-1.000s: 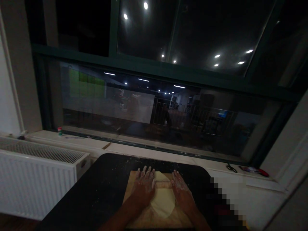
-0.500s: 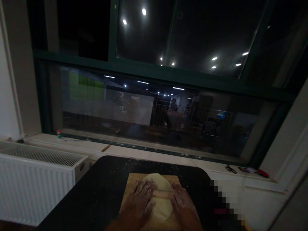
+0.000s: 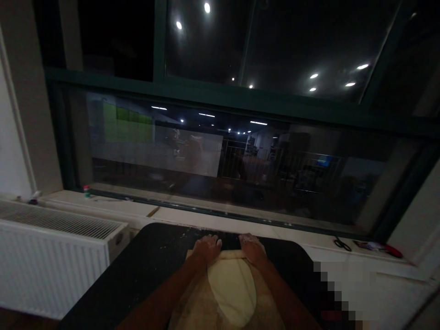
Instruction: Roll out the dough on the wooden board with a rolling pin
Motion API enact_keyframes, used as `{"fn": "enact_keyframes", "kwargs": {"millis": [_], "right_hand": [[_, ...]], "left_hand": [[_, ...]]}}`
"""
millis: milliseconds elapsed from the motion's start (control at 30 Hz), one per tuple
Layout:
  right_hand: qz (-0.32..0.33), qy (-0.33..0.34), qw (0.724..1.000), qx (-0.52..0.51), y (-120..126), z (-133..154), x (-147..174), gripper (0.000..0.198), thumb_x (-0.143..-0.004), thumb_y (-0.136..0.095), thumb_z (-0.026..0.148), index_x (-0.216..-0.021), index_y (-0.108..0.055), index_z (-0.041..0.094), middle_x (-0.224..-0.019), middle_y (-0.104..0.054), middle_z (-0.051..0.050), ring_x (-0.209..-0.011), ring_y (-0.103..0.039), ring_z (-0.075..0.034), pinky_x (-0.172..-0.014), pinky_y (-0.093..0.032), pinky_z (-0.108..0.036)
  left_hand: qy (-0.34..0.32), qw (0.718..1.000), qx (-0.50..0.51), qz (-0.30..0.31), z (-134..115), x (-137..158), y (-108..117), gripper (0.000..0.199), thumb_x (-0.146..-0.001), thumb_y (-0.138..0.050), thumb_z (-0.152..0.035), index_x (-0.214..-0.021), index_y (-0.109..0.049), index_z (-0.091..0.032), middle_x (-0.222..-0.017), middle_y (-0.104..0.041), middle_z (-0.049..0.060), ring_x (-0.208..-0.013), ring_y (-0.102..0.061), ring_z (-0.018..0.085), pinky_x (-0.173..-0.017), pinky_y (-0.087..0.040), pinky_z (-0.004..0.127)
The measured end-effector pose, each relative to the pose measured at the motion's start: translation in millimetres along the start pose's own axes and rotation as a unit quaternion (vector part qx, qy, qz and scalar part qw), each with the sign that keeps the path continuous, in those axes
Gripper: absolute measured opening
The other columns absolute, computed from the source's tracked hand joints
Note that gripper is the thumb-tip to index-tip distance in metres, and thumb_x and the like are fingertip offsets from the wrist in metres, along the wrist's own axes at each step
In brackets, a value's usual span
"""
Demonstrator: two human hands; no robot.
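Note:
A wooden rolling pin (image 3: 231,254) lies crosswise at the far end of a flat, pale sheet of dough (image 3: 233,288). My left hand (image 3: 208,248) is closed over its left end, and my right hand (image 3: 252,248) over its right end. Flour whitens the fingers of both. The dough is a long oval, stretched toward me on a wooden board (image 3: 195,305). Both forearms reach forward along the sides of the board and cover part of it. The pin's ends are hidden beneath my hands.
The board rests on a black table (image 3: 117,275) dusted with flour. Beyond it runs a windowsill (image 3: 192,217) with scissors (image 3: 342,244) at the right and a small red-and-green container (image 3: 86,191) at the left. A white radiator (image 3: 55,261) stands left of the table.
Both hands have moved forward, away from me, with the rolling pin, from the middle of the dough to its far end. More of the dough now shows behind the pin.

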State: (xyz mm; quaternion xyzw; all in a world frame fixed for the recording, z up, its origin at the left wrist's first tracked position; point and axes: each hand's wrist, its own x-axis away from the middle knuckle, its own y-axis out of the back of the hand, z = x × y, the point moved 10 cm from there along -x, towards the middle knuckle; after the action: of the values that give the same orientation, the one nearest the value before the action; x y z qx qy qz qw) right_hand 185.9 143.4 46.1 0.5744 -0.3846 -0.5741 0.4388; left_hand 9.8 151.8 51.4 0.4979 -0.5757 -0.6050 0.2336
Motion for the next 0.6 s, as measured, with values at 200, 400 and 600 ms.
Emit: {"fn": "enact_keyframes", "kwargs": {"millis": [200, 400, 600], "right_hand": [[-0.017, 0.029, 0.999, -0.016, -5.5, -2.2, 90.4, 0.049, -0.104, -0.033, 0.029, -0.143, -0.061, 0.016, -0.152, -0.055, -0.010, -0.143, -0.049, -0.025, -0.121, -0.040, -0.046], [-0.094, 0.050, 0.993, -0.041, 14.8, -1.3, 180.0, 0.048, -0.106, -0.033, 0.044, -0.143, -0.061, 0.032, -0.150, -0.058, -0.002, -0.140, -0.054, -0.025, -0.120, -0.041, -0.049], [-0.010, -0.065, 0.998, 0.004, 33.7, 2.2, 111.5, 0.051, -0.107, -0.026, 0.036, -0.150, -0.053, 0.026, -0.163, -0.041, -0.006, -0.151, -0.037, -0.024, -0.124, -0.031, -0.050]], "left_hand": [[-0.058, 0.998, -0.001, -0.036, -32.2, 71.5, 8.1, 0.046, -0.103, -0.040, -0.030, -0.145, -0.057, -0.022, -0.154, -0.055, 0.011, -0.147, -0.044, 0.034, -0.121, -0.034, 0.059], [-0.187, 0.978, 0.013, -0.086, -57.3, 150.5, 22.8, 0.054, -0.107, -0.039, -0.036, -0.160, -0.035, -0.030, -0.163, -0.044, 0.002, -0.148, -0.044, 0.027, -0.126, -0.034, 0.047], [-0.060, 0.997, 0.016, -0.050, -39.2, 82.5, 30.8, 0.050, -0.106, -0.037, -0.036, -0.155, -0.046, -0.028, -0.163, -0.044, 0.006, -0.153, -0.035, 0.033, -0.124, -0.028, 0.063]]}}
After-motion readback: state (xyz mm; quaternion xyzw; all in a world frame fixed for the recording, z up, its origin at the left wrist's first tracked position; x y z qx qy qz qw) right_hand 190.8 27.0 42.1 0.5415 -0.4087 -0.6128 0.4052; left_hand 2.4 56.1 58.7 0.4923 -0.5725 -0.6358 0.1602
